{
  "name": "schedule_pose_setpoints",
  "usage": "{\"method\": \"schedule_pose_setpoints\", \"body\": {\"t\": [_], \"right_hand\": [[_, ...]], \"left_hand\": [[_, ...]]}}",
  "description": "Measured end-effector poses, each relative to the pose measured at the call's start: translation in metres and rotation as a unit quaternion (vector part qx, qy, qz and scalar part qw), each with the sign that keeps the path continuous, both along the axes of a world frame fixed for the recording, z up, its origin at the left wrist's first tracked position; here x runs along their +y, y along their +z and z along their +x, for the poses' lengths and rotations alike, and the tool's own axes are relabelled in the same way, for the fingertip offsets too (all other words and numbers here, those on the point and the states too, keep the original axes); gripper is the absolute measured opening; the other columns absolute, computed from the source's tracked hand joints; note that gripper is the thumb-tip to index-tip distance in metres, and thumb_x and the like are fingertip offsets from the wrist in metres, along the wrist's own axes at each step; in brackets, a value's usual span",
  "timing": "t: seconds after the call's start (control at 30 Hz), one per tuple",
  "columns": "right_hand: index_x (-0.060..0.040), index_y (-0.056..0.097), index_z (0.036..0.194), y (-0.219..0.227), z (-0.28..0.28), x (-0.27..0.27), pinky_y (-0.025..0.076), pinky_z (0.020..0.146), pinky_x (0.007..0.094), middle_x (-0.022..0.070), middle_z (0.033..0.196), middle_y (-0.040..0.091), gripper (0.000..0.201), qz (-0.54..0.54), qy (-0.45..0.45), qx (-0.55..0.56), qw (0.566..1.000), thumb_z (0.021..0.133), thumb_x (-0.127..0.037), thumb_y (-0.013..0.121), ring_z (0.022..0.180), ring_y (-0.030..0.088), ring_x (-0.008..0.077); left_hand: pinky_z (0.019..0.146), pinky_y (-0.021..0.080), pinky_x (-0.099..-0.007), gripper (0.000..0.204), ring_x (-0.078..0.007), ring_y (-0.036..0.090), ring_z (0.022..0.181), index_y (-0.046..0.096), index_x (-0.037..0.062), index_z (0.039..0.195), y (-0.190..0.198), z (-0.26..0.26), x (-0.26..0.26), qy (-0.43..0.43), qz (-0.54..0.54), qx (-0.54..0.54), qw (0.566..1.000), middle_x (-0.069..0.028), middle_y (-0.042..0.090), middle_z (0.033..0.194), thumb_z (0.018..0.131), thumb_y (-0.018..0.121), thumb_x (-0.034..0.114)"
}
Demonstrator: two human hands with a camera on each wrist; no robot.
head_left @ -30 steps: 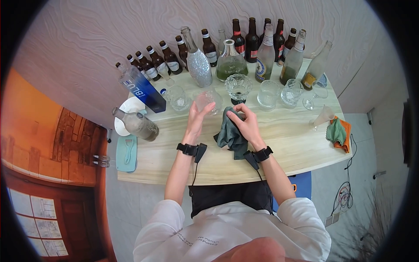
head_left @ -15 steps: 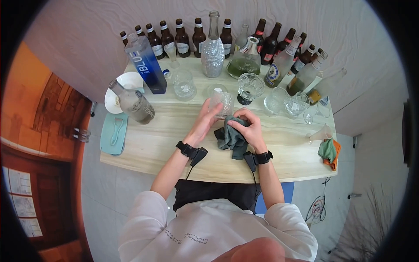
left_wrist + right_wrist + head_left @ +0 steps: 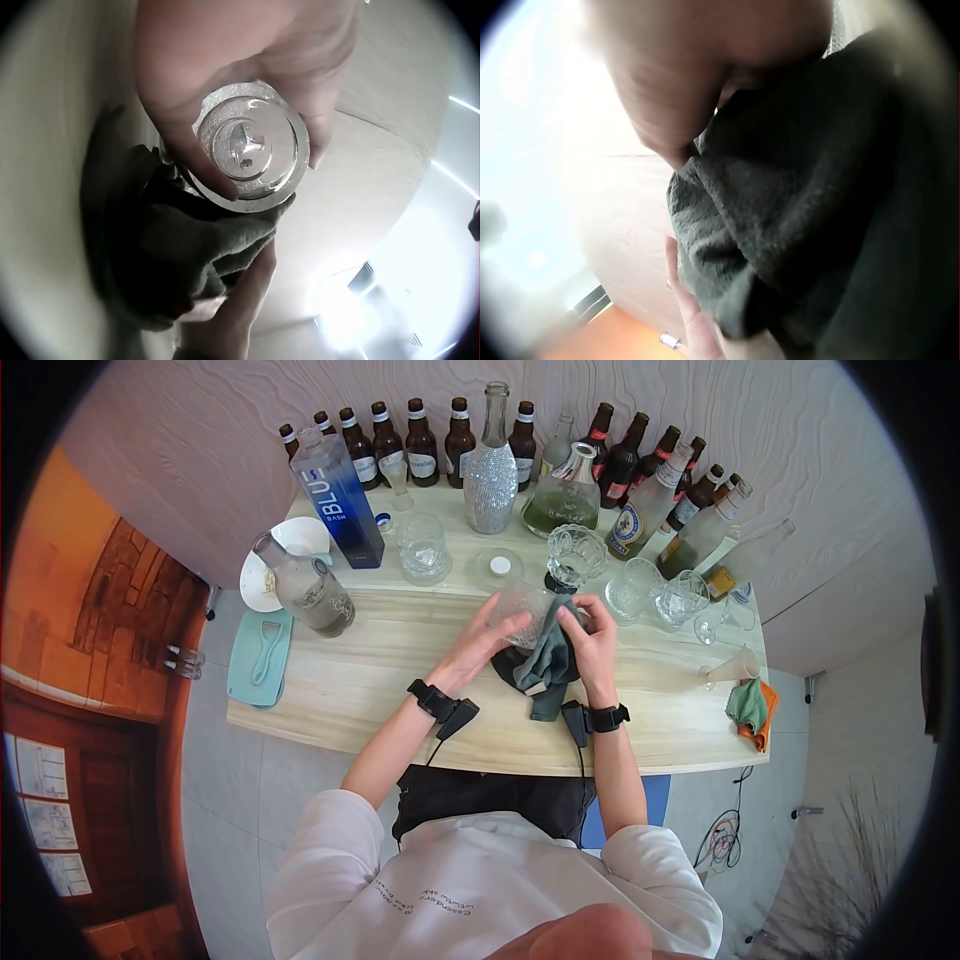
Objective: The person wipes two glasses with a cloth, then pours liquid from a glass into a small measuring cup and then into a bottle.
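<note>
My left hand (image 3: 475,653) grips a clear textured glass tumbler (image 3: 520,618) above the middle of the table. In the left wrist view the thumb and fingers wrap round the tumbler (image 3: 251,146), whose round end faces that camera. My right hand (image 3: 597,640) pinches a dark grey-green cloth (image 3: 548,660) against the tumbler's right side. Folds of the cloth (image 3: 780,195) hang down and fill much of the right wrist view. Part of the tumbler is hidden behind the cloth.
Behind my hands stand a glittery silver bottle (image 3: 490,485), a footed glass bowl (image 3: 576,555), a glass (image 3: 424,550) and several brown beer bottles. A blue bottle (image 3: 345,510), a grey bottle (image 3: 315,600) and a turquoise board (image 3: 250,680) are left; folded cloths (image 3: 750,708) lie right.
The head view has shifted. The tumbler has tilted and moved right toward my right hand, and the cloth now lies up along its side. Both hands keep their holds.
</note>
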State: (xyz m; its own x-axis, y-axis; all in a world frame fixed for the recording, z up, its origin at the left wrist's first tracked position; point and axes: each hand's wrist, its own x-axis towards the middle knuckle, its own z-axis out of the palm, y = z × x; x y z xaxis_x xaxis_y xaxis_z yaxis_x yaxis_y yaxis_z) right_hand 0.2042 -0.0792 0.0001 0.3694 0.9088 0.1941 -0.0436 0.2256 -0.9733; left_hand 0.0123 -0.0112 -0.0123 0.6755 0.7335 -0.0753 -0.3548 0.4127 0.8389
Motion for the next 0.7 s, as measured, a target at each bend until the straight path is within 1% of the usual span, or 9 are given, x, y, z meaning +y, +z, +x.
{"method": "schedule_pose_setpoints", "body": {"t": [0.07,0.17,0.2,0.3,0.4,0.43,0.53,0.63,0.7], "right_hand": [[-0.0025,0.066,0.106,0.0,-0.001,-0.003,0.044,0.064,0.0198,-0.0052,0.082,0.065,0.022,-0.045,0.052,-0.01,0.998,0.091,-0.008,0.081,0.073,0.058,0.002],[-0.0046,0.069,0.099,-0.003,-0.004,-0.002,0.036,0.059,0.0217,-0.0074,0.073,0.059,0.021,-0.038,0.081,-0.128,0.988,0.087,-0.011,0.085,0.065,0.047,0.0016],[-0.0046,0.068,0.101,-0.001,-0.004,-0.004,0.037,0.062,0.0202,-0.0064,0.074,0.063,0.019,-0.037,0.088,-0.153,0.984,0.09,-0.01,0.082,0.068,0.05,0.0007],[-0.0052,0.068,0.101,-0.003,0.0,-0.004,0.035,0.061,0.0208,-0.0066,0.073,0.062,0.019,-0.054,0.093,-0.166,0.98,0.09,-0.011,0.082,0.067,0.049,0.0009],[-0.0072,0.071,0.094,-0.011,-0.002,0.0,0.029,0.056,0.0242,-0.008,0.066,0.05,0.022,-0.011,0.078,-0.131,0.988,0.084,-0.016,0.088,0.061,0.039,0.003],[-0.0073,0.071,0.094,-0.009,-0.004,-0.001,0.029,0.056,0.0243,-0.0079,0.065,0.05,0.022,-0.016,0.077,-0.124,0.989,0.084,-0.016,0.088,0.061,0.04,0.0031],[-0.0071,0.071,0.093,0.0,-0.006,-0.003,0.03,0.056,0.0246,-0.0077,0.066,0.05,0.022,-0.029,0.074,-0.114,0.99,0.084,-0.016,0.089,0.061,0.04,0.0035],[-0.0059,0.07,0.092,0.001,-0.005,-0.004,0.032,0.057,0.0245,-0.0071,0.067,0.052,0.023,-0.022,0.077,-0.133,0.988,0.084,-0.016,0.089,0.062,0.042,0.0042],[-0.005,0.07,0.091,0.002,-0.007,-0.004,0.033,0.057,0.0246,-0.0063,0.07,0.055,0.024,0.001,0.08,-0.15,0.985,0.083,-0.017,0.089,0.062,0.043,0.005]], "left_hand": [[0.111,0.046,-0.0392,0.075,-0.0194,0.055,0.133,0.038,0.0077,0.157,0.001,-0.001,0.002,0.009,-0.013,-0.035,0.999,-0.0078,0.054,0.146,0.097,0.074,0.035],[0.111,0.046,-0.0406,0.071,-0.0199,0.055,0.134,0.039,0.0073,0.156,0.001,-0.005,0.008,0.02,-0.013,-0.062,0.998,-0.0079,0.054,0.146,0.1,0.07,0.037],[0.111,0.046,-0.0409,0.069,-0.0199,0.055,0.134,0.04,0.0071,0.155,-0.002,-0.005,0.01,0.024,-0.003,-0.067,0.997,-0.008,0.055,0.146,0.1,0.069,0.037],[0.11,0.047,-0.0417,0.067,-0.02,0.055,0.133,0.042,0.0066,0.154,0.0,-0.004,0.008,0.031,-0.004,-0.073,0.997,-0.0082,0.055,0.146,0.101,0.068,0.038],[0.109,0.047,-0.042,0.068,-0.0207,0.056,0.131,0.039,0.0066,0.155,-0.004,-0.003,0.009,0.022,-0.01,-0.073,0.997,-0.0091,0.054,0.146,0.102,0.067,0.038],[0.109,0.047,-0.042,0.069,-0.021,0.056,0.131,0.037,0.0067,0.155,-0.003,-0.004,0.009,0.017,-0.01,-0.073,0.997,-0.0095,0.054,0.146,0.102,0.067,0.038],[0.113,0.042,-0.0465,0.072,-0.0244,0.053,0.136,0.034,0.007,0.156,0.0,0.002,0.005,0.058,-0.021,-0.07,0.996,-0.011,0.052,0.148,0.102,0.066,0.043],[0.107,0.048,-0.0409,0.076,-0.0215,0.056,0.131,0.026,0.0093,0.159,-0.002,-0.002,0.008,0.027,-0.021,-0.077,0.996,-0.0103,0.052,0.145,0.101,0.07,0.031],[0.107,0.048,-0.0406,0.078,-0.0205,0.056,0.131,0.027,0.0094,0.159,-0.01,-0.002,0.006,0.041,-0.009,-0.052,0.998,-0.0092,0.052,0.145,0.098,0.074,0.024]]}}
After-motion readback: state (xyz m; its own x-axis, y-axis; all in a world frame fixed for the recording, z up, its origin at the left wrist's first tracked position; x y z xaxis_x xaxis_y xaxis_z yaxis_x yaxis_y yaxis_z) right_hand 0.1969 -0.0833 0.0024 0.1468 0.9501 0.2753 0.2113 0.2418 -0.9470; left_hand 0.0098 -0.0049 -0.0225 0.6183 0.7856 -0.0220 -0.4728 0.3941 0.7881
